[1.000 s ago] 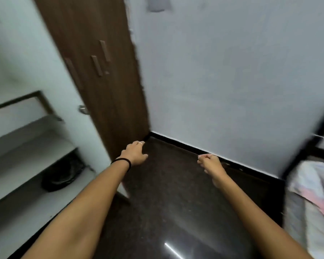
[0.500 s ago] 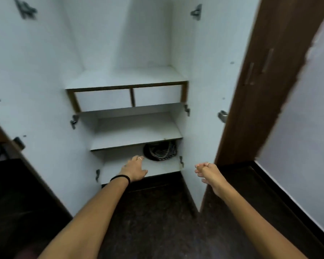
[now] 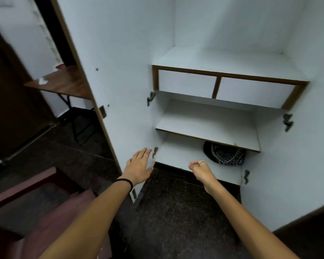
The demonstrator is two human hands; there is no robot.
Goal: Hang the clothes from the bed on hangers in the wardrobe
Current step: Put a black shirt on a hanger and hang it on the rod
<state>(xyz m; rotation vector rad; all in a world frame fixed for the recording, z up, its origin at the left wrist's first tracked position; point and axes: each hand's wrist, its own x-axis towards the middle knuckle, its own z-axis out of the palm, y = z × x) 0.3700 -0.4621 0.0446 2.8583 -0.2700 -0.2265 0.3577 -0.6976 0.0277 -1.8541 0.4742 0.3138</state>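
Observation:
The white wardrobe [image 3: 209,120] stands open in front of me, showing two drawers [image 3: 187,83] and bare shelves below them. My left hand [image 3: 138,168] is stretched out flat with fingers apart, in front of the left door [image 3: 120,81] near its lower hinge. My right hand [image 3: 201,170] hovers in front of the bottom shelf with fingers loosely curled and nothing in it. No hangers, clothes or bed are in view.
A dark patterned bag [image 3: 223,154] lies on the bottom shelf at the right. The right door [image 3: 297,165] is swung open. A wooden table [image 3: 64,84] stands behind the left door. A maroon piece of furniture [image 3: 51,208] sits at lower left on the dark floor.
My view has swung left from the wall and closed brown door to the open wardrobe, then further left. Both hands stay held out in front, the left now nearer the left door.

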